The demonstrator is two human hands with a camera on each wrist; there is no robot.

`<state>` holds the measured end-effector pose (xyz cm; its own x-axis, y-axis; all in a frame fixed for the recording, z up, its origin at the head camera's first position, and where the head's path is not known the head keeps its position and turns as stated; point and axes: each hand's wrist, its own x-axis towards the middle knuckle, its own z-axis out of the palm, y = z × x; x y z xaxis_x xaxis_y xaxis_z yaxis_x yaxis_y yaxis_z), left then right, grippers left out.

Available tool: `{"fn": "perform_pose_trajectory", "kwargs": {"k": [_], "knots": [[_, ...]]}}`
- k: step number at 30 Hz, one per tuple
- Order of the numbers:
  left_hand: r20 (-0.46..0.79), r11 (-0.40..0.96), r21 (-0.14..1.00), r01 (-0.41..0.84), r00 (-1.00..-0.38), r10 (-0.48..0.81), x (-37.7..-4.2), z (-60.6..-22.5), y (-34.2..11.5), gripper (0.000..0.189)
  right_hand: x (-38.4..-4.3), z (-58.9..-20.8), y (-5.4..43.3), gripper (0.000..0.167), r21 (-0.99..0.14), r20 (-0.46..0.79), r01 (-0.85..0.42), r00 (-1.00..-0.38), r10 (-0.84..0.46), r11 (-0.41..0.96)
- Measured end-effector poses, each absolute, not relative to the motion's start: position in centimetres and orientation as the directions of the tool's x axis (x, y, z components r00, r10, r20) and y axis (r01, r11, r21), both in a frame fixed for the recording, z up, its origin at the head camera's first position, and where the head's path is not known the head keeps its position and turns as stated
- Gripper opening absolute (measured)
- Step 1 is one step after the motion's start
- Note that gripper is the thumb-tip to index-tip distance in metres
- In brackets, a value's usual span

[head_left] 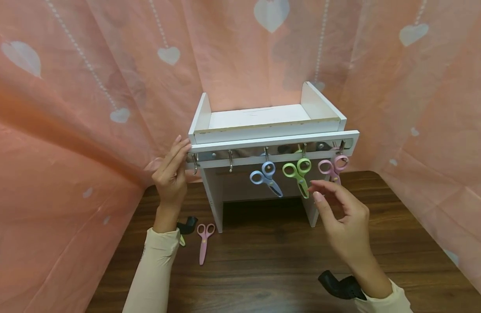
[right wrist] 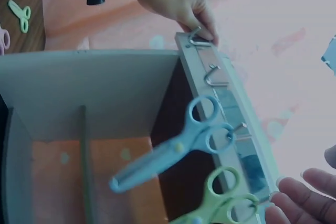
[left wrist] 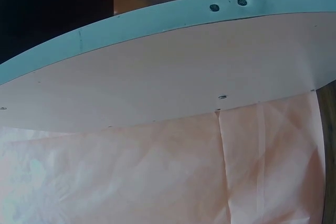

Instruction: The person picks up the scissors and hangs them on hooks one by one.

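Observation:
Across the white shelf unit's front runs a white hook rail (head_left: pixel 279 140) with a metal strip and several hooks. My left hand (head_left: pixel 172 171) holds the rail's left end, fingers lying over its edge; the thumb is mostly hidden. Blue scissors (head_left: pixel 267 176), green scissors (head_left: pixel 298 174) and pink scissors (head_left: pixel 334 167) hang by their handles from the middle and right hooks. The two left hooks (head_left: pixel 230 161) are bare. My right hand (head_left: pixel 344 221) is near the green and pink scissors, thumb and fingers apart, gripping nothing. The right wrist view shows its fingertips (right wrist: pixel 302 190) beside the rail.
Another pair of pink scissors (head_left: pixel 203 243) lies on the wooden floor (head_left: pixel 260 265) at the left. Other green scissors (right wrist: pixel 22 15) lie near it, partly behind my left wrist. The white shelf unit (head_left: pixel 260 115) stands against a pink curtain (head_left: pixel 240 56) with hearts.

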<state>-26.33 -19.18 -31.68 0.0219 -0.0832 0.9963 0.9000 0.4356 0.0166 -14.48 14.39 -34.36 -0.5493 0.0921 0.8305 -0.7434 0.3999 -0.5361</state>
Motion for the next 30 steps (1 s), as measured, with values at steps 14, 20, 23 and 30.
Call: {"fn": "perform_pose_trajectory", "kwargs": {"k": [14, 20, 23, 30], "knots": [[0.997, 0.472, 0.031, 0.881, 0.006, -0.077, -27.0, -32.0, -19.1, 0.027, -14.8, -29.2, 16.3, 0.024, -0.377, 0.918, -0.769, -0.384, 0.099, 0.516], [0.996, 0.505, 0.036, 0.862, 0.012, -0.091, -27.0, -31.9, -19.7, 0.029, -17.4, -29.3, 18.0, 0.031, -0.332, 0.926, -0.756, -0.376, 0.041, 0.563], [0.996, 0.502, 0.036, 0.864, 0.010, -0.089, -27.0, -31.8, -19.8, 0.029, -18.8, -29.6, 19.0, 0.033, -0.299, 0.933, -0.754, -0.359, 0.015, 0.585], [0.997, 0.498, 0.033, 0.867, 0.010, -0.083, -27.0, -32.1, -19.6, 0.027, -20.5, -29.5, 20.2, 0.045, -0.203, 0.950, -0.754, -0.307, -0.063, 0.625]]}}
